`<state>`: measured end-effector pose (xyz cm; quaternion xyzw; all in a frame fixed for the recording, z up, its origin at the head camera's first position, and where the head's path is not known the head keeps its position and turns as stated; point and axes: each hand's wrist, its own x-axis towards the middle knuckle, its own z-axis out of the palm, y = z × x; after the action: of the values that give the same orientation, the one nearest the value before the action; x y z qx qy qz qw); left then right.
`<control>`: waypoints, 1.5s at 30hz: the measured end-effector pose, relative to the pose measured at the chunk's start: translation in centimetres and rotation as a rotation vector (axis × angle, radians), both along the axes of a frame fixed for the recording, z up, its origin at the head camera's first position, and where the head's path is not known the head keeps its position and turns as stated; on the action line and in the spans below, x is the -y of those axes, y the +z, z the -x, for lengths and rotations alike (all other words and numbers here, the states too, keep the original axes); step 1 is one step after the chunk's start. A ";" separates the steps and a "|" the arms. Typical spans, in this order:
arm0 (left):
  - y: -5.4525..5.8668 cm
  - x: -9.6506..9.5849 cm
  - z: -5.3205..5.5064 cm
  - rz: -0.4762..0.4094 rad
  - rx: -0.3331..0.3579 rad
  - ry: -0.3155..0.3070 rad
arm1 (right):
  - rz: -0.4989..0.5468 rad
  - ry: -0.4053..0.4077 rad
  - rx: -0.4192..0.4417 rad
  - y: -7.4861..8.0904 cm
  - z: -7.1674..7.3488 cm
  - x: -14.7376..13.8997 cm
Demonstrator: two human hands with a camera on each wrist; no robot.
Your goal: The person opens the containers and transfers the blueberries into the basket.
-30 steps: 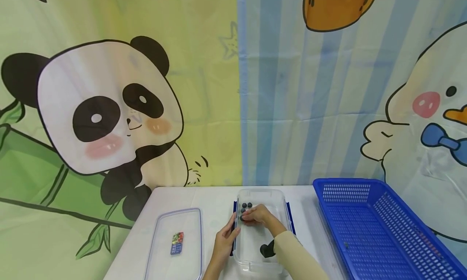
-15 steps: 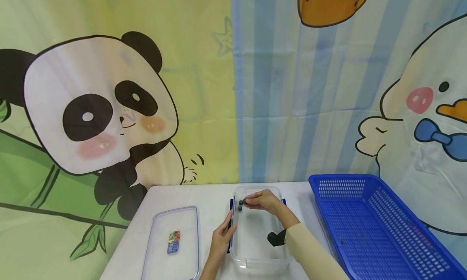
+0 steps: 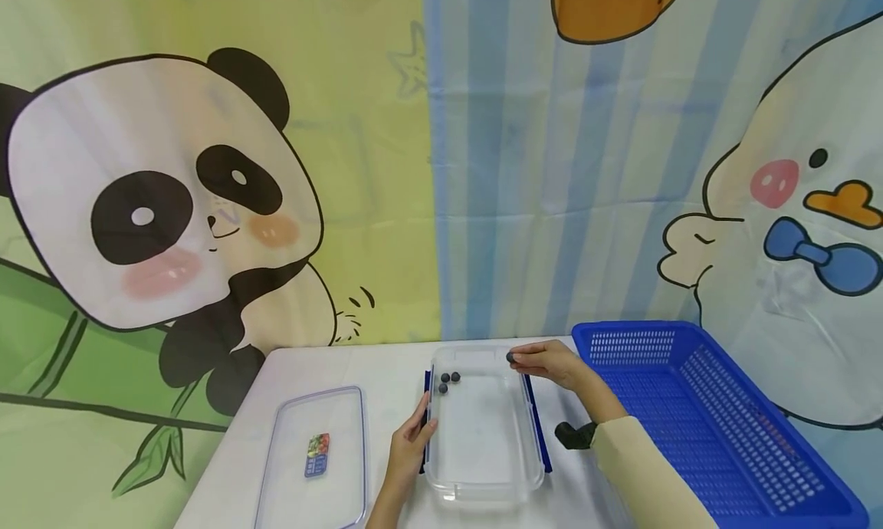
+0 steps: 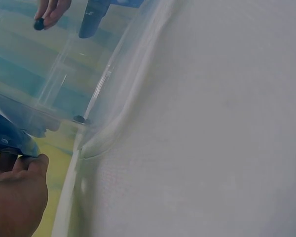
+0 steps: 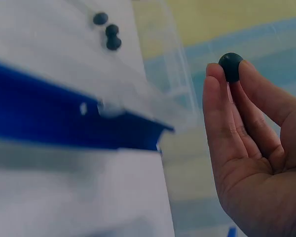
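Note:
My right hand [image 3: 548,363] pinches one dark, round blueberry [image 5: 230,67] between thumb and fingertips, raised at the far right corner of a clear plastic container [image 3: 483,437]. Three more blueberries [image 3: 444,377] lie inside, grouped in its far left corner. On the container's left side my left hand [image 3: 408,445] grips the wall by the blue side clip. In the left wrist view, curled fingers of that hand [image 4: 19,192] meet the underside of the blue clip [image 4: 10,136].
A blue perforated basket [image 3: 621,326] stands to the right of the container. At left lies a clear lid [image 3: 362,437] with a small coloured label [image 3: 316,455]. A printed curtain [image 3: 510,169] hangs behind the white table [image 3: 396,360].
The right hand has picked a blueberry from the container's far left corner and carried it right to the far right corner. The left hand keeps its grip; the head view has shifted slightly.

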<state>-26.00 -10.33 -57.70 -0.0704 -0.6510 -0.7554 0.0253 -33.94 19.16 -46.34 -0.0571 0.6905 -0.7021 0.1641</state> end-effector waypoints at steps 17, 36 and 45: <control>0.1 0.3 -0.1 0.013 -0.005 0.023 | 0.169 -0.168 0.138 -1.1 -2.6 -15.1; -0.3 0.2 0.1 0.019 -0.003 0.022 | -0.077 -0.246 0.181 -5.8 -4.0 -17.4; 0.2 -0.1 0.0 0.044 -0.015 0.038 | -0.099 -0.287 0.153 -4.3 -3.9 -16.6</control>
<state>-25.99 -10.26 -57.49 -0.0642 -0.6685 -0.7397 0.0431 -30.07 35.74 -50.66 0.1038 0.7109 -0.6857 0.1168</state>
